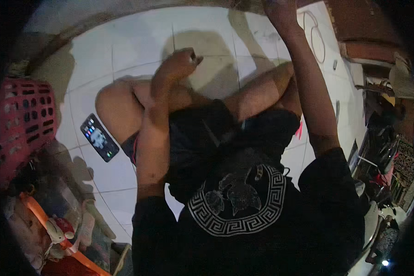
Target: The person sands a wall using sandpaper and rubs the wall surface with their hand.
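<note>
Left hand (181,63) curls above the floor (138,43), well apart from the right hand (280,10), cut off near a cord (324,48); cannot tell either grip; phone (100,137) lies screen-up beside the left knee (112,103), probably for easy viewing.

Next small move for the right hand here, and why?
Probably draw the right hand back toward the left hand. The right one is cut off at the upper edge, so whatever it may hold can't be seen; the left is curled over the white tiled floor, with nothing clearly visible in it.
</note>
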The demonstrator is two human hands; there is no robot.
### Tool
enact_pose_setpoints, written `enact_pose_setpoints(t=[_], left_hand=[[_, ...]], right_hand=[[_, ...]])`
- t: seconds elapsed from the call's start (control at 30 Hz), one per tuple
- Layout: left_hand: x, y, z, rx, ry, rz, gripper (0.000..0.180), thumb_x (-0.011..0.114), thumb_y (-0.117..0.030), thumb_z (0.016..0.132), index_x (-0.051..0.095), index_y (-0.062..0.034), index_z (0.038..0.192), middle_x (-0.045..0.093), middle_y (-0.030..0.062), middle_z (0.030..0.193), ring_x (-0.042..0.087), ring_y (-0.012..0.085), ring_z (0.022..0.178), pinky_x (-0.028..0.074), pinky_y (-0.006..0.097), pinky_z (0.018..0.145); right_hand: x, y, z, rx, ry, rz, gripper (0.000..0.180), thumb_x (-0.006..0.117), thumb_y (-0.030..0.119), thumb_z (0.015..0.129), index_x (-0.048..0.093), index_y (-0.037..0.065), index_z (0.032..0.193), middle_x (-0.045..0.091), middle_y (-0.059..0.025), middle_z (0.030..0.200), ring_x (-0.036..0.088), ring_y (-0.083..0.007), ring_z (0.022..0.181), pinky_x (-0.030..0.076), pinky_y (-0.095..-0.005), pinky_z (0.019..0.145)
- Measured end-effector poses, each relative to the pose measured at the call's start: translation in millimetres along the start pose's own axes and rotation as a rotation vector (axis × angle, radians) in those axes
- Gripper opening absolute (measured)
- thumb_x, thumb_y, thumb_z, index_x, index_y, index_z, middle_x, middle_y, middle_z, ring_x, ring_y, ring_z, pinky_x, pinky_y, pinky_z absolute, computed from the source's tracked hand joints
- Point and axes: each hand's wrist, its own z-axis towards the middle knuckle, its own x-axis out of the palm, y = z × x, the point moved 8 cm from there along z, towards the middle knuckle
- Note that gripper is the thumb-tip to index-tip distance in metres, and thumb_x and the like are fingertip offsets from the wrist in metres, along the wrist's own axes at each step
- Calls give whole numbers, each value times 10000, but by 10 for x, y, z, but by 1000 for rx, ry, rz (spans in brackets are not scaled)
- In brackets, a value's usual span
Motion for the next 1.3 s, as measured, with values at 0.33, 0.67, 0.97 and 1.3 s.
enact_pose_setpoints(t=[0.33, 0.67, 0.97, 1.3], left_hand=[[90, -75, 71, 50, 21, 51, 546, 544, -522, 949, 620, -27, 1166, 680, 210, 879, 670, 219, 683, 539, 382, 631], [107, -37, 107, 67, -32, 73, 508, 537, -517, 954, 639, -54, 1136, 671, 147, 800, 627, 221, 675, 496, 401, 710], [43, -169, 64, 27, -62, 110, 469, 558, -426, 957, 666, 15, 1073, 700, 233, 918, 703, 323, 867, 535, 429, 798], [46, -171, 77, 76, -61, 46, 455, 568, -420, 955, 663, 19, 1033, 696, 206, 807, 700, 286, 743, 533, 412, 711]], right_hand=[[242, -354, -2127, 553, 379, -34, 553, 445, -15, 826, 434, -22, 1379, 529, -251, 1333, 544, -353, 1162, 423, -406, 959], [532, -262, -2046, 413, 214, 253, 516, 359, -52, 854, 328, -76, 1369, 475, -295, 1380, 498, -360, 1269, 356, -365, 1064], [475, -450, -2092, 676, 156, 264, 375, 341, 50, 936, 365, -31, 1301, 554, -299, 1284, 559, -396, 1196, 438, -411, 990], [439, -428, -2002, 591, 110, 211, 322, 354, 59, 960, 396, 8, 1276, 580, -283, 1186, 598, -403, 1094, 472, -431, 915]])
